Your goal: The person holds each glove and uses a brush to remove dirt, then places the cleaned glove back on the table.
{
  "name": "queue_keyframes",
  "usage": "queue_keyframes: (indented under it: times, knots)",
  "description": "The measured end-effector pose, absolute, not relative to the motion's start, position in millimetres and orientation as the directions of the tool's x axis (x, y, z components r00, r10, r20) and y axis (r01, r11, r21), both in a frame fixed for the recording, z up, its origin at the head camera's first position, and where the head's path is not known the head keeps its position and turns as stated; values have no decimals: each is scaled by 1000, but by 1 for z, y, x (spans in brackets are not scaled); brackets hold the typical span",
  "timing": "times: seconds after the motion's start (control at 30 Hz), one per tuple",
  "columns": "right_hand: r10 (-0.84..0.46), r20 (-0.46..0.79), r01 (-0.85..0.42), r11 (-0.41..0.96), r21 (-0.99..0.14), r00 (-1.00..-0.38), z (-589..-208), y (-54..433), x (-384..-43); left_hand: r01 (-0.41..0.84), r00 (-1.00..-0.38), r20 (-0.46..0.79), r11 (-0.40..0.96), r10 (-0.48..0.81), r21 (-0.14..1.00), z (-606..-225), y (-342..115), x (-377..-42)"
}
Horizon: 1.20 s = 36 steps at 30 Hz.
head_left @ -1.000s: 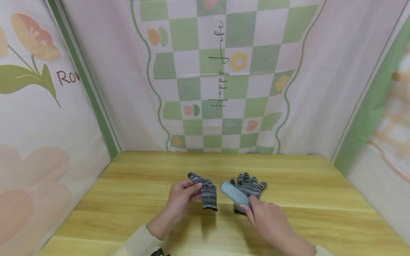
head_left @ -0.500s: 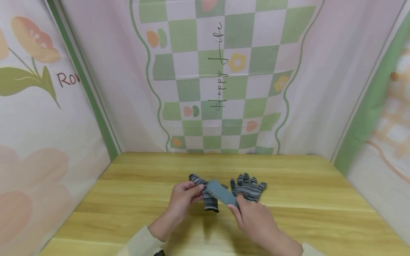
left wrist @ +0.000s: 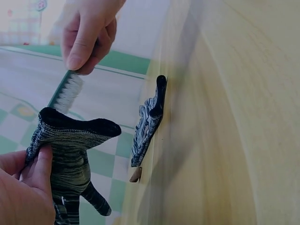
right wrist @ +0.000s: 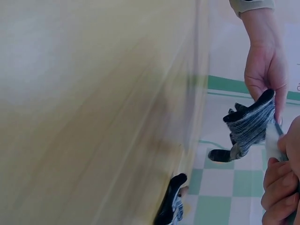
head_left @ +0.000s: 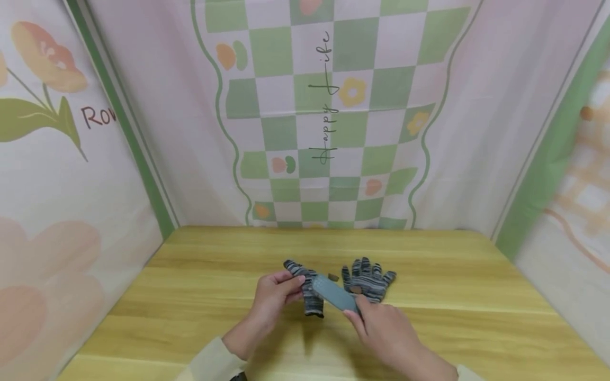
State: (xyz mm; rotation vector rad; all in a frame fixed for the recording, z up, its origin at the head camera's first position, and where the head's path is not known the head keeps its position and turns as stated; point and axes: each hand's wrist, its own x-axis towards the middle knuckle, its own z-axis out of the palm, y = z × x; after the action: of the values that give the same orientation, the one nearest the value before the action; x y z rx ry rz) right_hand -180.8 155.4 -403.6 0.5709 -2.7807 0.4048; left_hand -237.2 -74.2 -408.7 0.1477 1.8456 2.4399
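Note:
My left hand (head_left: pixel 275 295) pinches a grey-and-black striped knit glove (head_left: pixel 312 302) and holds it above the table, its dark cuff hanging downward. In the left wrist view that glove's cuff (left wrist: pixel 77 123) gapes toward the camera. My right hand (head_left: pixel 383 323) grips a scrubbing brush (head_left: pixel 335 292) with a blue-grey back. White bristles (left wrist: pixel 69 96) face the held glove, and the brush head overlaps its edge in the head view. A matching glove (head_left: pixel 369 280) lies palm-flat on the table to the right, its fingers spread away from me and its cuff hidden behind the right hand.
A small brown piece (head_left: pixel 333 277) lies between the two gloves. Another brown patch (head_left: pixel 356 290) shows on the flat glove. The wooden table (head_left: pixel 214 264) ends at a checkered curtain (head_left: pixel 316 182), with printed curtains on both sides.
The brush has moved left from over the flat glove to the held glove and turned its back upward. Since half a second ago it has shifted slightly right and down; the left hand barely moves.

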Motion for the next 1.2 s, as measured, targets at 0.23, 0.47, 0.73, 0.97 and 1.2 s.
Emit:
queue_keyframes:
  times: [0.23,0.47,0.73,0.97,1.2]
  knots:
    - [-378,317,-443,881,-166,-870,-414,172,-181,-4,-993,31,-307,111,952,-407,-75,-238]
    - [-314,354,-384,911,-149,-881,-407,181,-183,17,-995,45,-310,86,951,-405,-77,-238]
    - [-355,393,-452,873,-186,-848,-402,169,-181,58,-992,86,-270,93,961,-409,-74,-238]
    - [-414,479,-539,828,-154,-774,-410,161,-180,56,-992,83,-249,99,967,-412,-72,-236]
    - [-420,470,-554,809,-193,-777,-416,157,-179,57,-993,81,-239,91,969,-411,-72,-234]
